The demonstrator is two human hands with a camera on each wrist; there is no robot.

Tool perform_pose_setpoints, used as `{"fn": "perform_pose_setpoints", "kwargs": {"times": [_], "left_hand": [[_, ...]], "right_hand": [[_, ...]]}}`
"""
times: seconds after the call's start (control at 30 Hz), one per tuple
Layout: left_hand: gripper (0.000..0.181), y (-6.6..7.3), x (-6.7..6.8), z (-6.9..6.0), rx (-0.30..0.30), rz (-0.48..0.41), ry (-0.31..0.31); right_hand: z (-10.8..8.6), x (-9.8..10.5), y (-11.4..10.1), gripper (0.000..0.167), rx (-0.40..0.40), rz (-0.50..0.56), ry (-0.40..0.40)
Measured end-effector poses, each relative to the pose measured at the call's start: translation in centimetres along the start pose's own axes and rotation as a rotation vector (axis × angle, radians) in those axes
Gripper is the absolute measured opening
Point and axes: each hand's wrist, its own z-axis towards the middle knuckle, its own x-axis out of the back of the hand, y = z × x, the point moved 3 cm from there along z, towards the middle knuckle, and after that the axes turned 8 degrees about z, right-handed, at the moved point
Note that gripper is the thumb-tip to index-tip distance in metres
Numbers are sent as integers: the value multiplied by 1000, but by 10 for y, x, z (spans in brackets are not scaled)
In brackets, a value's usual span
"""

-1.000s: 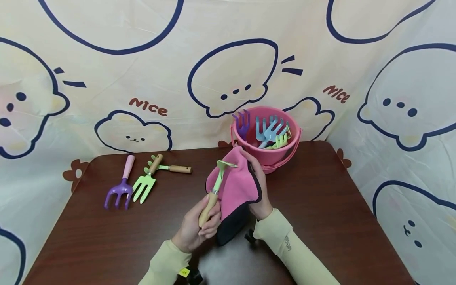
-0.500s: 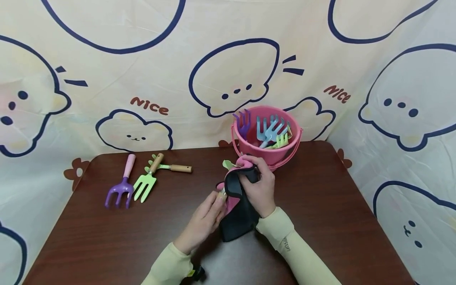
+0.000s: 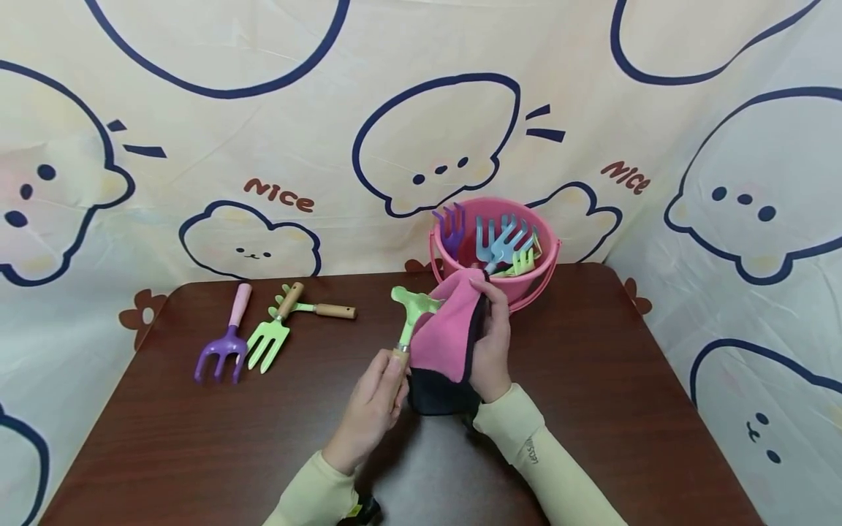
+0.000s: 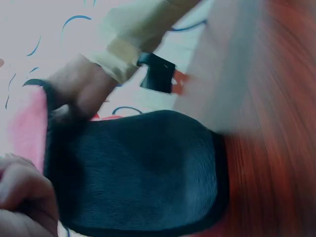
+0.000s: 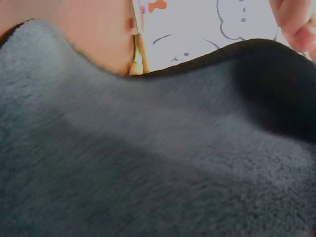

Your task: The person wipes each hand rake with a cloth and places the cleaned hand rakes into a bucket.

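In the head view, a green garden tool (image 3: pixel 413 310) is being gripped in the left hand (image 3: pixel 368 409), the fingers being curled round its wooden handle and the head being kept up beyond the fingertips. A pink and black cloth (image 3: pixel 447 329) is being held between the thumb and fingers of the right hand (image 3: pixel 493 347), its left edge being brought against the tool's head. The wiping of this tool is apparently being carried on, not yet finished. A pink-handled fork (image 3: pixel 226 351), a green fork (image 3: pixel 268 342) and a wooden-handled tool (image 3: pixel 335 312) are being left on the table (image 3: pixel 592 409), well left of the left fingers; blue forks (image 3: pixel 503 248) and others are being kept in a bucket (image 3: pixel 487 207) just beyond the right fingers. Which ones are done cannot be told. Compared with half a second ago, the head is being bared rather than wrapped, and the pink side is being turned outward; the loose tools are being left unmoved.

In the left wrist view, the cloth's dark side is being spread beside the curled left fingers; the tool is being hidden.

In the right wrist view, the dark side is being shown close up; the right fingers' grip cannot be told here.
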Motion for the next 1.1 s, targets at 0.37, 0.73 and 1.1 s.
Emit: {"fn": "perform_pose_setpoints", "kwargs": {"times": [0.37,0.73,1.1], "left_hand": [[12,8,-10,-10,-231,807,98],[23,6,-16,-10,-334,864,154],[2,7,-3,-8,-307,449,184]], "right_hand": [[1,-2,-6,45,259,-270,-116],[6,3,-9,31,230,-212,-105],[11,5,-4,51,178,-168,-265]]}}
